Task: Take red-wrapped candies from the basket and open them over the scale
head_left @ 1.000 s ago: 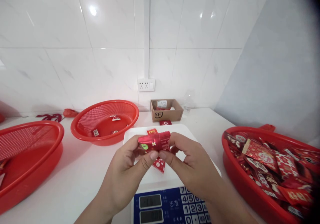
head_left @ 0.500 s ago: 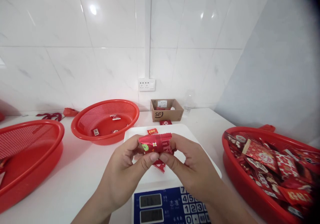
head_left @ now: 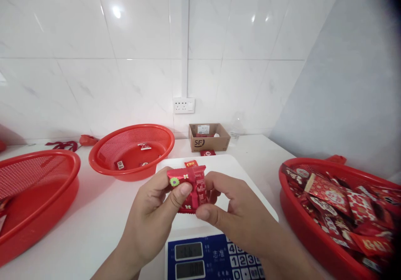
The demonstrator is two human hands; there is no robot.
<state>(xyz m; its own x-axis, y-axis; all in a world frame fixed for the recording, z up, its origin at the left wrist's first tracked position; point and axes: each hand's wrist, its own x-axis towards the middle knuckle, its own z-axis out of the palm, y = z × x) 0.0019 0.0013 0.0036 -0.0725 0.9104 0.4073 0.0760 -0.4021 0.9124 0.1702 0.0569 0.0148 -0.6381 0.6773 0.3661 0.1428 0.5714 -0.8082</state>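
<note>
Above the white weighing pan (head_left: 225, 163) of a digital scale (head_left: 216, 257), I hold up a small red snack packet (head_left: 199, 188) with a green flower print. My left hand (head_left: 148, 213) is closed on the packet's left side, its thumb lying across the front. My right hand (head_left: 241, 209) pinches the lower right edge, with its fingers curled behind. Another red packet (head_left: 191, 163) lies on the pan just past the held one. Whatever else lies on the pan behind my hands is hidden.
A red basket (head_left: 290, 196) heaped with wrapped snacks is at the right. Two red perforated baskets stand at left, one near (head_left: 56, 205) and one farther back (head_left: 103, 169) with a few packets. An open cardboard box (head_left: 216, 144) sits by the wall.
The packet has turned so that more of its printed face and its right-hand seam show. My right hand has shifted its grip to the lower right edge, and its thumb has moved away from the left thumb.
</note>
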